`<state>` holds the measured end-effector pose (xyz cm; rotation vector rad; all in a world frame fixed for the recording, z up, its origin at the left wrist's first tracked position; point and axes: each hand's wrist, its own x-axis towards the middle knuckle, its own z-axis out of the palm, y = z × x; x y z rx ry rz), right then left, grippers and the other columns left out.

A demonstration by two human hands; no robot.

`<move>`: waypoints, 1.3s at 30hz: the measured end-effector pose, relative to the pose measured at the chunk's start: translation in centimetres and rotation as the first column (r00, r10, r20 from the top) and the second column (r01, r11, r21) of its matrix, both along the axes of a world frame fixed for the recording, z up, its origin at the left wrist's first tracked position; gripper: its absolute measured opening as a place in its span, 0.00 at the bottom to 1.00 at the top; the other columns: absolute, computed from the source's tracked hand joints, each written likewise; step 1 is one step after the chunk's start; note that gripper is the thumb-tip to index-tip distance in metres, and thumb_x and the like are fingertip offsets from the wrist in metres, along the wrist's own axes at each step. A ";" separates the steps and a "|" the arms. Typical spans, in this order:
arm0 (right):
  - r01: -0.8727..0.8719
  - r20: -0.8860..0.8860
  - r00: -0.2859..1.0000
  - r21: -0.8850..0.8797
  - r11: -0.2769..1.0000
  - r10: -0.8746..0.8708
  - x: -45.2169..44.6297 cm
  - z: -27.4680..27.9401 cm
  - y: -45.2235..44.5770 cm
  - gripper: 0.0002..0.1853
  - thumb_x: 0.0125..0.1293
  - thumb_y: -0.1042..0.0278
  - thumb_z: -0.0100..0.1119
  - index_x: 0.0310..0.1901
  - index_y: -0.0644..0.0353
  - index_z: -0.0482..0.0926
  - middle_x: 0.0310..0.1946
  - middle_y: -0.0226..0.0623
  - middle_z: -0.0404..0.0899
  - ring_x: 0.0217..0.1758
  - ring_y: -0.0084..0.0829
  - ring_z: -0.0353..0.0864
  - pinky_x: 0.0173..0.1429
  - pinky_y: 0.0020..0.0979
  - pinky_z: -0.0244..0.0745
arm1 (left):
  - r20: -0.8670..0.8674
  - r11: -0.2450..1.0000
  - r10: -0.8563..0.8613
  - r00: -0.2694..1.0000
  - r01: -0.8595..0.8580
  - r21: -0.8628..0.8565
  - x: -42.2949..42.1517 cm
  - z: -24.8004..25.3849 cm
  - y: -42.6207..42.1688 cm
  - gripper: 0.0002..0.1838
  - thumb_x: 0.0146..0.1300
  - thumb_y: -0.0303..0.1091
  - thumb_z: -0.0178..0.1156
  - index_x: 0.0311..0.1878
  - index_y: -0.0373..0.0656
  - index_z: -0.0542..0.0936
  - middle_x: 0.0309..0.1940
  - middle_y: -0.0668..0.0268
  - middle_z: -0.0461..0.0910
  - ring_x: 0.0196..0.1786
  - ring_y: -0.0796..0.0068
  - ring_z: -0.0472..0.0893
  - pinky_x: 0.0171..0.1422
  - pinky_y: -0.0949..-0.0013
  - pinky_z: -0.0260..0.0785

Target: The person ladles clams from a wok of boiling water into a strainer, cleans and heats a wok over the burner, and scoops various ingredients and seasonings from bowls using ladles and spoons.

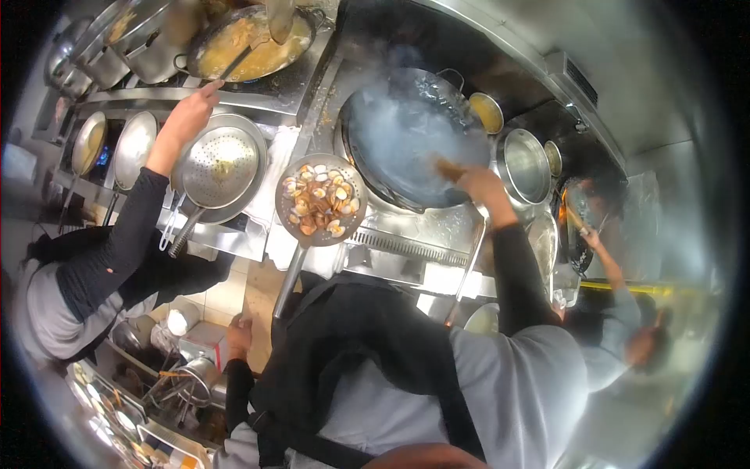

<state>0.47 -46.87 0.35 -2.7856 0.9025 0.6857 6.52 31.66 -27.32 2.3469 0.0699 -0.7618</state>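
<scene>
Gripping brown tool [448, 169] with closed right fingers [467, 180] above hazy wok [398, 129]; cannot tell opening or hold of left fingers [241, 331], near skimmer handle [290, 281], seemingly angled for easy reach.

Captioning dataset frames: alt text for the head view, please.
A person's right hand holds a blurred brown tool over a hazy wok; the left hand is low, away from it. Beside the wok sits a perforated strainer of shellfish; at upper left, a co-worker's hand holds a utensil over a pan.
</scene>
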 end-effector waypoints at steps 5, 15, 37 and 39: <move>0.234 0.090 0.972 -0.317 0.919 -0.217 6.1 -6.9 2.2 0.20 0.74 0.55 0.52 0.56 0.54 0.88 0.51 0.53 0.89 0.55 0.53 0.89 0.63 0.48 0.82 | -0.252 0.841 -0.225 0.941 0.318 0.437 -6.6 -1.5 4.0 0.25 0.70 0.45 0.63 0.63 0.38 0.82 0.50 0.47 0.87 0.50 0.50 0.88 0.57 0.53 0.79; 0.184 0.735 0.678 -0.148 0.972 -0.016 8.4 -11.2 -6.3 0.17 0.73 0.60 0.50 0.40 0.57 0.89 0.46 0.49 0.90 0.42 0.52 0.90 0.47 0.49 0.84 | 0.171 0.981 -0.040 0.984 0.072 -0.183 -0.4 1.1 1.4 0.15 0.72 0.23 0.53 0.56 0.38 0.84 0.39 0.58 0.89 0.40 0.70 0.87 0.46 0.66 0.80; 0.550 0.661 0.672 -0.144 0.823 -0.333 -10.2 3.4 1.9 0.26 0.73 0.50 0.57 0.71 0.42 0.75 0.40 0.57 0.88 0.45 0.57 0.89 0.52 0.54 0.84 | 0.834 0.096 -0.548 0.070 0.995 -0.020 4.4 31.0 -46.3 0.17 0.63 0.24 0.63 0.56 0.43 0.87 0.50 0.60 0.86 0.54 0.52 0.85 0.61 0.55 0.77; 0.677 0.702 0.523 0.001 0.736 -0.483 -14.3 -0.2 5.8 0.32 0.71 0.52 0.62 0.76 0.35 0.68 0.41 0.61 0.87 0.47 0.61 0.88 0.51 0.57 0.82 | 0.852 0.132 -0.519 0.070 0.991 -0.001 3.3 30.8 -47.8 0.18 0.67 0.28 0.65 0.59 0.39 0.85 0.58 0.55 0.83 0.59 0.52 0.82 0.66 0.55 0.75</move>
